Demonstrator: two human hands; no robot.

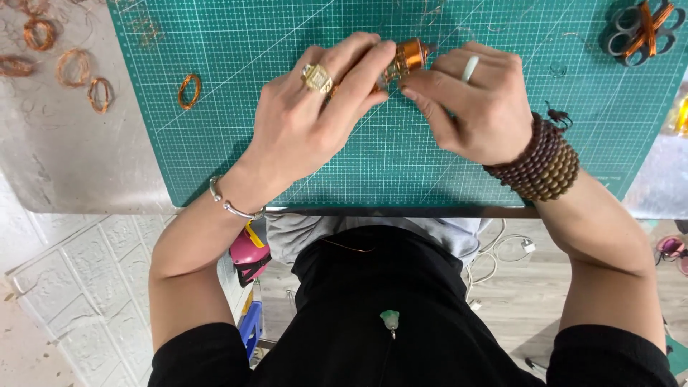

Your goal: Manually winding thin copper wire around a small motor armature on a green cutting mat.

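Copper wire coils [66,57] lie on the bench [64,143] left of a green cutting mat [373,165]; scissors [641,30] top right

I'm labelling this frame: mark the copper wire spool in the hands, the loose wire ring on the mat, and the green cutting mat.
copper wire spool [411,55], head view, on its wound copper side.
loose wire ring [189,91], head view, on the coil's left arc.
green cutting mat [373,165], head view, on bare gridded surface below the hands.

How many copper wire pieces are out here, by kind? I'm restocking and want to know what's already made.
Loose copper wire rings: 5, four on the silver sheet (e.g.), one on the green mat
Copper wire spool held in both hands: 1
Total: 6
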